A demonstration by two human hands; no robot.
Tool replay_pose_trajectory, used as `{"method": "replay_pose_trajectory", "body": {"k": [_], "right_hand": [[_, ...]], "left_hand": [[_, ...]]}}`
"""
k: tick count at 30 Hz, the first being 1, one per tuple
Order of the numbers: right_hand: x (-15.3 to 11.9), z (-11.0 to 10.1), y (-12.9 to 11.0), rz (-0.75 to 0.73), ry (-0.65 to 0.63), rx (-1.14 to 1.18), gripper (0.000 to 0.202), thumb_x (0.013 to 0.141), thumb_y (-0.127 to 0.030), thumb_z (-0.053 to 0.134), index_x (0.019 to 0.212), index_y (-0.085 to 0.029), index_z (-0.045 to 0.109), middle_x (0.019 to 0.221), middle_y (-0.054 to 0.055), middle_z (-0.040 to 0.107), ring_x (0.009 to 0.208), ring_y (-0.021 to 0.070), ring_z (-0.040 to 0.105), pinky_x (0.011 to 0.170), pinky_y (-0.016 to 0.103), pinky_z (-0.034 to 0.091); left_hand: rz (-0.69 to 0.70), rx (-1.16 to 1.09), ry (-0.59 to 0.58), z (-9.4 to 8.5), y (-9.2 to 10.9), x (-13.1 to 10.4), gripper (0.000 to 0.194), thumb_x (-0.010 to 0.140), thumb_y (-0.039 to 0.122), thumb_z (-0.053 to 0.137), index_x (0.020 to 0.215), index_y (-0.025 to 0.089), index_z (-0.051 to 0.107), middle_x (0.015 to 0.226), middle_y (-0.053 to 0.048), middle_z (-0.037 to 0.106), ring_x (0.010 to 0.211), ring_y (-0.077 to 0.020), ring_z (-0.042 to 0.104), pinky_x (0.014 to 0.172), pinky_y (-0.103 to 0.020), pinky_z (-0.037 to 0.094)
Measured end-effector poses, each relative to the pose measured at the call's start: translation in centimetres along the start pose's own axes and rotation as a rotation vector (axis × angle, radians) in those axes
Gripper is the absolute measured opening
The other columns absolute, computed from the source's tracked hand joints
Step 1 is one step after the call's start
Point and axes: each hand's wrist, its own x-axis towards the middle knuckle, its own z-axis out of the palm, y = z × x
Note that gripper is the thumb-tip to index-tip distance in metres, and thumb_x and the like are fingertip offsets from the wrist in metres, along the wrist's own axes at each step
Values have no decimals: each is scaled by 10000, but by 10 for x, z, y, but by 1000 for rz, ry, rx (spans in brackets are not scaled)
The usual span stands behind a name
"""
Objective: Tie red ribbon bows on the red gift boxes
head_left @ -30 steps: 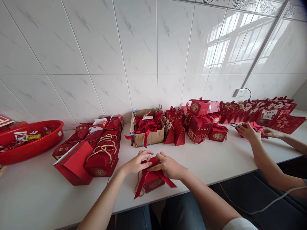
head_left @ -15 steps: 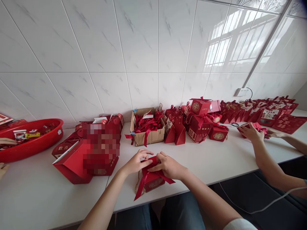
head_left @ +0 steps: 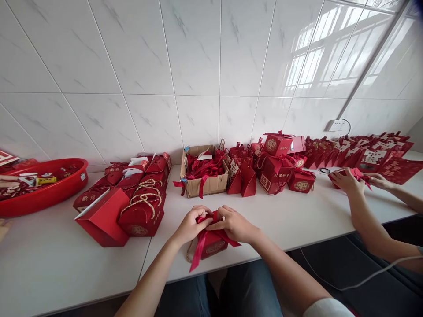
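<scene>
A small red gift box (head_left: 214, 247) with a gold emblem stands near the table's front edge, a twisted gold cord at its left side. Across its top runs a red ribbon (head_left: 198, 253), one tail hanging down the front and another pointing right. My left hand (head_left: 192, 225) pinches the ribbon on the box's left side. From the right, my right hand (head_left: 231, 224) grips the ribbon too, its fingertips close to those of the left. The fingers partly hide where the ribbon crosses.
Left stand red boxes (head_left: 142, 207) with gold cords and a red basin (head_left: 42, 198) of sweets. Behind is a cardboard box (head_left: 206, 186) of ribbons, with finished-looking red boxes (head_left: 276, 171) beside it. At right, another person's hands (head_left: 346, 180) hold a red box.
My left fingers have closed in on the ribbon, which they reached over with fingers raised before. The view has shifted slightly. At right, the other person's hand has drawn the ribbon out a little.
</scene>
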Motion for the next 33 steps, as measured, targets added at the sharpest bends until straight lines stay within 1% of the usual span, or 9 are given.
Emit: {"method": "replay_pose_trajectory", "body": {"k": [2, 6, 10, 15, 21, 24, 28, 31, 33], "right_hand": [[-1, 0, 0, 34, 49, 55, 342, 884, -91, 467, 1047, -296, 688, 847, 53, 554, 808, 186, 464, 745, 321, 380], [-3, 0, -1, 129, 148, 168, 229, 858, -73, 476, 1030, -205, 552, 923, 46, 629, 822, 179, 534, 771, 330, 388], [-6, -1, 1, 170, 188, 208, 226, 827, -75, 508, 1003, -215, 482, 907, 34, 633, 827, 183, 560, 772, 333, 403], [-9, 0, 6, 236, 272, 233, 283, 830, -93, 496, 1074, -223, 439, 866, 27, 601, 838, 192, 571, 824, 371, 410], [-10, 4, 8, 294, 337, 265, 261, 854, -112, 479, 1080, -225, 414, 862, 25, 594, 883, 198, 581, 898, 418, 393], [-11, 2, 8, 280, 313, 291, 244, 861, -128, 485, 1080, -223, 437, 883, 33, 591, 943, 202, 573, 913, 413, 402], [-13, -8, 7, 240, 258, 327, 373, 872, -137, 469, 1233, -211, 409, 878, 34, 590, 868, 176, 574, 849, 361, 460], [-11, -17, 5, 200, 225, 326, 338, 851, -118, 475, 1168, -226, 514, 953, 53, 598, 911, 182, 563, 844, 351, 460], [-7, -21, 1, 194, 233, 307, 273, 832, -131, 508, 1074, -226, 591, 1066, 78, 582, 1007, 213, 534, 900, 399, 424]], "left_hand": [[0, -23, -7, 0, 0, 0, 260, 801, 299, 600, 610, 204, 451, 962, -44, 653, 1028, -217, 561, 904, -338, 446], [-16, -75, -21, 0, 0, -2, 364, 778, 271, 615, 565, 210, 326, 923, -40, 655, 1055, -220, 551, 908, -324, 426], [-43, -127, -17, 1, -2, -3, 402, 760, 263, 615, 564, 215, 268, 868, -41, 647, 989, -216, 575, 862, -320, 434], [-64, -160, -43, 1, -2, -3, 439, 751, 281, 630, 553, 212, 245, 785, -23, 631, 776, -170, 576, 735, -295, 447], [-76, -183, -53, 0, -1, -1, 447, 724, 279, 660, 555, 209, 253, 781, -14, 626, 753, -165, 562, 734, -295, 434], [-80, -214, -47, -1, 0, -3, 400, 703, 269, 686, 583, 212, 309, 810, -18, 629, 842, -192, 580, 776, -309, 439], [-82, -251, -47, -6, 4, -5, 298, 723, 287, 691, 634, 209, 417, 982, -51, 659, 1094, -244, 545, 925, -348, 402], [-86, -267, -53, -13, 6, -6, 250, 767, 327, 661, 650, 205, 477, 1127, -71, 645, 1187, -263, 502, 992, -366, 354], [-86, -274, -56, -17, 7, -7, 250, 772, 345, 661, 642, 200, 505, 1165, -75, 637, 1210, -271, 488, 1018, -364, 325]]}}
